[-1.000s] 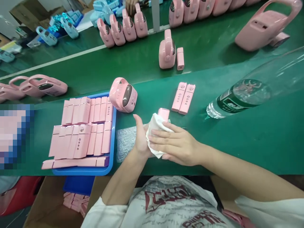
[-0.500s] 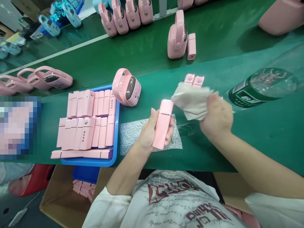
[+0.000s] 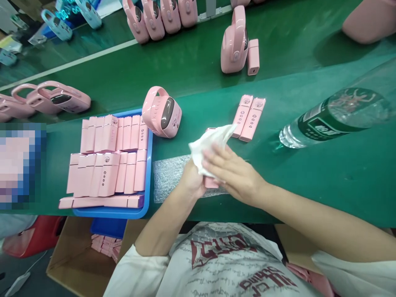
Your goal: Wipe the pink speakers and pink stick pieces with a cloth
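Observation:
My left hand (image 3: 192,180) is closed around a pink rectangular case (image 3: 211,182), above a sheet of bubble wrap (image 3: 168,175). A white cloth (image 3: 210,146) covers most of the case and hides part of the left fingers. On top of the cloth lies my right hand (image 3: 233,171), its fingers pressing it against the case. Just beyond the hands, two pink cases with round buttons (image 3: 240,117) lie side by side on the green table (image 3: 297,181). A pink handled device (image 3: 163,113) stands by the tray's corner.
A blue tray (image 3: 149,165) of pink cases is at the left. The bottle with a green label (image 3: 321,119) lies at the right. Pink handled devices (image 3: 233,49) stand on the raised green shelf (image 3: 192,62). A cardboard box (image 3: 71,251) sits below the table edge.
My right hand has brought the cloth left and down onto the case in my left hand. Both button-marked cases behind are now uncovered.

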`<state>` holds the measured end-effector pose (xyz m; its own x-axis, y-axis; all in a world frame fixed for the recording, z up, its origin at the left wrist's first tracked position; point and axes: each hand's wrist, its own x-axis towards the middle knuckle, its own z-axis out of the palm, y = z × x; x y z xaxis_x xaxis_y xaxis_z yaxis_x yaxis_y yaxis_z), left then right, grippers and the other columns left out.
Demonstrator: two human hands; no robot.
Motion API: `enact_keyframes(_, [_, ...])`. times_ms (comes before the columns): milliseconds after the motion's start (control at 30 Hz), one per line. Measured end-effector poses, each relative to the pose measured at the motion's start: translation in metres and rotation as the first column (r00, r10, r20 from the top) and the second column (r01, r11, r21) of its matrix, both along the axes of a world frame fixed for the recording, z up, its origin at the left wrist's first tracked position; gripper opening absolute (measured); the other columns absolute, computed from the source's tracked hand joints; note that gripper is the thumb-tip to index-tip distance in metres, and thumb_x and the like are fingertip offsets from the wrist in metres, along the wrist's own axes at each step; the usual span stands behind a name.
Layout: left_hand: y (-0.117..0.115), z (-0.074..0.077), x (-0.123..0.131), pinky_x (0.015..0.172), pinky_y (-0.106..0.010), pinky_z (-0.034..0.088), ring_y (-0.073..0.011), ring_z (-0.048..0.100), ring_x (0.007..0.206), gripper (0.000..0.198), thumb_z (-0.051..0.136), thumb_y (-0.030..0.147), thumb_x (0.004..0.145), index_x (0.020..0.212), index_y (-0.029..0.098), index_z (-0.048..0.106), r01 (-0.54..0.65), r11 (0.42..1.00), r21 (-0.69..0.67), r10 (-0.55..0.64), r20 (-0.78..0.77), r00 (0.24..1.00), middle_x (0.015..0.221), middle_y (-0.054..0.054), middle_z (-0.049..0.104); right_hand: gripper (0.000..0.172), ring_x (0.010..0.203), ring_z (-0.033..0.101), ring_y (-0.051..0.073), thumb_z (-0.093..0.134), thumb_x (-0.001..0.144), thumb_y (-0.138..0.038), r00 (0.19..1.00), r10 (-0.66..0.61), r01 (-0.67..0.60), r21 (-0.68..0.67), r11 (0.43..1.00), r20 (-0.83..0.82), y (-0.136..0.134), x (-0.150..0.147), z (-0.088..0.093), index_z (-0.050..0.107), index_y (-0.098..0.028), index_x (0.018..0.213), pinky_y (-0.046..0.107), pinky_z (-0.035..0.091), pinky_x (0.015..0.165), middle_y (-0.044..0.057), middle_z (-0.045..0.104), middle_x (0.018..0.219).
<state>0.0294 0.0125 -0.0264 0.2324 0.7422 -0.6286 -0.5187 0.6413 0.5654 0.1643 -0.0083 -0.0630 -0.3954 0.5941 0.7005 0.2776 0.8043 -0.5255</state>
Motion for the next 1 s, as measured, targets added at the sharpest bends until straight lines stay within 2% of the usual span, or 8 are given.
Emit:
enact_keyframes(133, [0.007, 0.008, -0.011, 0.040, -0.019, 0.042, -0.0088, 0.052, 0.043, 0.066, 0.025, 0.064, 0.094, 0.107, 0.013, 0.066, 0.076, 0.992, 0.102, -0.089, 0.131, 0.987, 0.063, -0.001, 0.058, 0.024, 0.114, 0.065, 0.017, 0.056, 0.094, -0.022, 0.950, 0.239, -0.281, 0.220, 0.934, 0.200, -0.007, -0.006, 0.005, 0.068, -0.008, 0.109, 0.031, 0.037, 0.116, 0.012, 0.070, 0.116])
enact_keyframes(233, [0.005, 0.008, -0.013, 0.042, -0.020, 0.043, -0.0102, 0.055, 0.048, 0.072, 0.028, 0.072, 0.089, 0.102, 0.012, 0.065, 0.068, 0.984, 0.162, -0.089, 0.126, 0.988, 0.067, -0.002, 0.059, 0.025, 0.114, 0.065, 0.016, 0.049, 0.097, -0.024, 0.972, 0.191, -0.219, 0.236, 0.947, 0.136, -0.003, 0.000, 0.008, 0.069, -0.014, 0.109, 0.030, 0.042, 0.113, 0.008, 0.072, 0.114])
enact_keyframes(333, [0.000, 0.003, -0.010, 0.040, -0.019, 0.043, -0.0097, 0.055, 0.049, 0.059, 0.047, 0.070, 0.084, 0.093, 0.014, 0.062, 0.095, 0.975, 0.202, -0.121, 0.118, 0.986, 0.070, -0.002, 0.060, 0.029, 0.110, 0.067, 0.015, 0.043, 0.099, -0.027, 0.977, -0.115, 0.105, -0.067, 0.992, -0.177, 0.009, 0.013, 0.006, 0.068, -0.022, 0.115, 0.028, 0.054, 0.099, 0.003, 0.073, 0.112])
enact_keyframes(400, [-0.004, 0.000, -0.007, 0.037, -0.018, 0.039, -0.0071, 0.051, 0.046, 0.050, 0.060, 0.065, 0.079, 0.088, 0.016, 0.059, 0.128, 0.962, 0.241, -0.158, 0.109, 0.981, 0.072, 0.001, 0.058, 0.027, 0.099, 0.071, 0.015, 0.045, 0.099, -0.031, 0.829, -0.372, 0.197, -0.404, 0.893, -0.418, 0.020, 0.021, 0.005, 0.069, -0.025, 0.111, 0.027, 0.059, 0.086, 0.001, 0.074, 0.108])
enact_keyframes(500, [-0.007, -0.003, -0.007, 0.039, -0.018, 0.041, -0.0068, 0.053, 0.048, 0.039, 0.069, 0.052, 0.078, 0.088, 0.017, 0.055, 0.138, 0.956, 0.261, -0.162, 0.076, 0.984, 0.077, 0.001, 0.059, 0.037, 0.103, 0.069, 0.020, 0.039, 0.098, -0.045, 0.653, -0.462, -0.080, -0.662, 0.745, -0.599, 0.037, 0.029, 0.008, 0.067, -0.023, 0.108, 0.037, 0.059, 0.087, 0.004, 0.071, 0.116])
enact_keyframes(633, [-0.005, -0.004, -0.008, 0.048, -0.021, 0.050, -0.0114, 0.061, 0.056, 0.038, 0.062, 0.050, 0.084, 0.095, 0.014, 0.061, 0.140, 0.957, 0.255, -0.155, 0.041, 0.987, 0.075, -0.002, 0.062, 0.035, 0.112, 0.065, 0.023, 0.048, 0.091, -0.042, 0.676, -0.353, -0.319, -0.688, 0.652, -0.647, 0.041, 0.029, 0.013, 0.065, -0.019, 0.110, 0.043, 0.055, 0.096, 0.007, 0.069, 0.119])
enact_keyframes(800, [-0.003, -0.005, -0.004, 0.048, -0.018, 0.047, -0.0095, 0.058, 0.054, 0.033, 0.058, 0.041, 0.089, 0.098, 0.011, 0.066, 0.151, 0.983, 0.107, -0.161, 0.090, 0.983, 0.068, -0.002, 0.062, 0.027, 0.113, 0.065, 0.023, 0.054, 0.093, -0.032, 0.752, -0.388, -0.028, -0.614, 0.789, -0.533, 0.025, 0.022, 0.008, 0.066, -0.024, 0.115, 0.045, 0.052, 0.101, 0.005, 0.072, 0.114])
enact_keyframes(1000, [0.001, -0.012, -0.003, 0.046, -0.020, 0.046, -0.0101, 0.056, 0.051, 0.025, 0.052, 0.035, 0.092, 0.098, 0.016, 0.067, 0.058, 0.998, 0.039, -0.062, 0.111, 0.992, 0.065, -0.001, 0.062, 0.030, 0.140, 0.039, 0.023, 0.054, 0.093, -0.023, 0.988, 0.152, -0.152, 0.008, 0.988, -0.003, 0.007, 0.009, 0.006, 0.065, -0.012, 0.119, 0.043, 0.027, 0.120, 0.012, 0.062, 0.131])
